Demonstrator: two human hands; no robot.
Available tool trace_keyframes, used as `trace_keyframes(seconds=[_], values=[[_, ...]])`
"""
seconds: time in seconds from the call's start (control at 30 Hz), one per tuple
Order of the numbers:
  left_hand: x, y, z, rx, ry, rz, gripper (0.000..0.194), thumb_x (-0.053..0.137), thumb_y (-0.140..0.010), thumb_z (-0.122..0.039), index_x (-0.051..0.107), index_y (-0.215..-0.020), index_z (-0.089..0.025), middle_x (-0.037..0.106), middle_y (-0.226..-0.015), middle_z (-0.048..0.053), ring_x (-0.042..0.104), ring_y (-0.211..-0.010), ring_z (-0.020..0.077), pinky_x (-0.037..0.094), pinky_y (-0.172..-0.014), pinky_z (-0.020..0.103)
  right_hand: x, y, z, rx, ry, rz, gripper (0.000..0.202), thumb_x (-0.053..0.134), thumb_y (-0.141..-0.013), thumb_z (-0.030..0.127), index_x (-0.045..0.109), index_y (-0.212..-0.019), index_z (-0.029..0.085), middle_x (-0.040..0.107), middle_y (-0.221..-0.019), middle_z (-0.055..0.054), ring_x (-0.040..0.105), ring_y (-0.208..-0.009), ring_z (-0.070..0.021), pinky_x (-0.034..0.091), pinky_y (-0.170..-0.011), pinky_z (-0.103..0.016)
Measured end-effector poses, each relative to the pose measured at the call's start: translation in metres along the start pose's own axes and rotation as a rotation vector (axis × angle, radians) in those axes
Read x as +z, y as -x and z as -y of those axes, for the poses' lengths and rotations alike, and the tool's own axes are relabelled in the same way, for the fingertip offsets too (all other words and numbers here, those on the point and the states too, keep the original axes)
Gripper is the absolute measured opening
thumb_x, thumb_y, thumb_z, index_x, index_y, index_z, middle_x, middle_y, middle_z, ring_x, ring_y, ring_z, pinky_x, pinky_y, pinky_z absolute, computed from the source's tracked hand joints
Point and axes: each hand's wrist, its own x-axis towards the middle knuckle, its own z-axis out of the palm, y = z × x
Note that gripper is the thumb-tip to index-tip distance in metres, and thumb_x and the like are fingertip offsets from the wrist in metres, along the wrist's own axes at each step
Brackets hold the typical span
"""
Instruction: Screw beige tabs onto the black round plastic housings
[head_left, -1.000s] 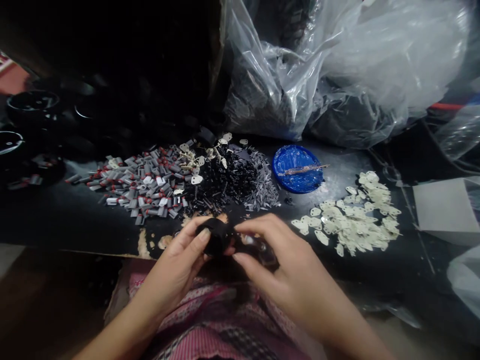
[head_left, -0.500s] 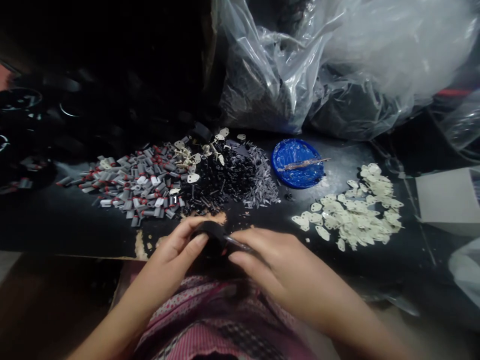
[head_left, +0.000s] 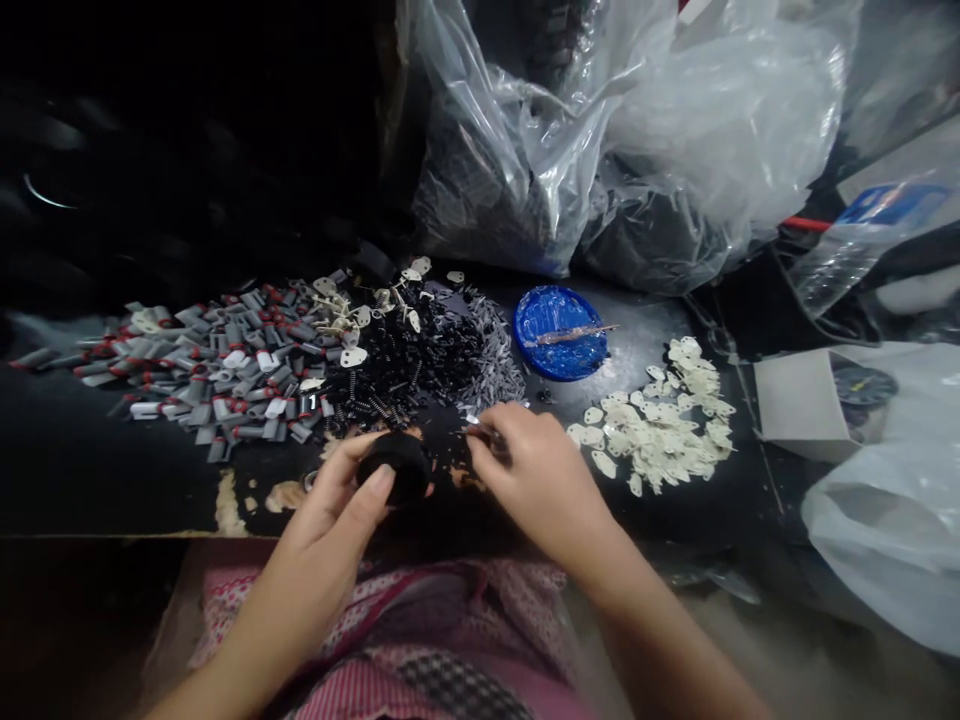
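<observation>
In my left hand (head_left: 341, 510) is a round black plastic part (head_left: 397, 470), gripped between thumb and fingers. My right hand (head_left: 532, 470) is closed on a slim metal tool (head_left: 482, 432), mostly hidden by the fingers, so its exact kind is unclear. The tool's tip lies at the near edge of a heap of small grey pointed pieces (head_left: 495, 360). Left of these are small black parts (head_left: 442, 345) and dark coil springs (head_left: 367, 408). Farther left spreads a pile of grey tubular pieces with red bands (head_left: 232, 350).
A blue lid (head_left: 555, 355) smeared with grease carries a brown stick (head_left: 574, 333). Flat cream tabs (head_left: 660, 430) are heaped to the right. Clear plastic bags (head_left: 517, 170) stand behind, and a white box (head_left: 799, 400) sits at the right on the black table (head_left: 150, 490).
My right hand has moved away from the black part, forward to the grey pointed pieces, tool still held. My left hand keeps the black part. The view has shifted right.
</observation>
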Motion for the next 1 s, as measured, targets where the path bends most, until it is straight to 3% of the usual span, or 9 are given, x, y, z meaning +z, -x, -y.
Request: trace_keyframes(seconds=[0.1,0.17,0.37,0.6,0.8,1.0], values=[[0.001,-0.005,-0.001,-0.039,0.123,0.024,0.019,0.063,-0.085,-0.033,0.064,-0.103,-0.026,0.068,-0.108,0.001,0.062,-0.095,0.0168,0.052,-0.086,0.028,0.007,-0.008,-0.001,-0.063,0.144,0.013,0.013,0.052,-0.087,0.021,0.063,-0.084,0.016,0.068,-0.081,-0.007,0.057,-0.068,-0.0194,0.037,-0.072,-0.036],[0.001,-0.007,-0.005,-0.073,0.19,0.021,0.018,0.062,-0.087,-0.031,0.064,-0.102,-0.022,0.07,-0.105,0.004,0.065,-0.088,0.0166,0.054,-0.085,0.031,0.007,-0.01,0.001,-0.05,0.105,0.041,0.01,0.055,-0.084,0.019,0.062,-0.079,0.016,0.068,-0.076,-0.006,0.056,-0.065,-0.0185,0.036,-0.071,-0.036],[0.007,-0.005,-0.012,-0.257,0.396,0.083,0.013,0.059,-0.089,-0.025,0.06,-0.102,-0.025,0.073,-0.104,0.004,0.069,-0.094,0.0219,0.053,-0.088,0.043,0.002,0.002,0.014,-0.029,-0.42,0.046,0.006,0.057,-0.082,0.02,0.06,-0.077,0.02,0.065,-0.071,0.002,0.056,-0.065,-0.0147,0.04,-0.065,-0.028],[0.006,-0.005,0.005,0.012,0.138,0.034,0.018,0.061,-0.088,-0.031,0.063,-0.106,-0.033,0.067,-0.114,-0.005,0.058,-0.11,0.0143,0.047,-0.09,0.02,0.006,0.013,0.021,-0.097,-0.323,-0.117,0.005,0.058,-0.083,0.016,0.061,-0.081,0.019,0.065,-0.076,0.0,0.054,-0.069,-0.0153,0.038,-0.07,-0.031],[0.008,-0.004,0.004,-0.059,0.282,0.007,0.018,0.068,-0.083,-0.031,0.067,-0.101,-0.031,0.07,-0.102,-0.004,0.064,-0.101,0.0143,0.052,-0.088,0.023,0.002,0.016,0.022,-0.199,-0.414,-0.175,0.008,0.06,-0.083,0.012,0.061,-0.081,0.019,0.064,-0.076,0.001,0.055,-0.07,-0.0135,0.037,-0.069,-0.03],[0.013,-0.002,0.004,-0.108,0.304,0.146,0.025,0.077,-0.074,-0.03,0.07,-0.098,-0.03,0.073,-0.096,-0.003,0.067,-0.098,0.0162,0.054,-0.085,0.024,0.005,0.015,0.019,-0.277,-0.33,-0.249,0.008,0.059,-0.084,0.01,0.064,-0.081,0.016,0.066,-0.073,0.0,0.057,-0.068,-0.0138,0.035,-0.07,-0.033]])
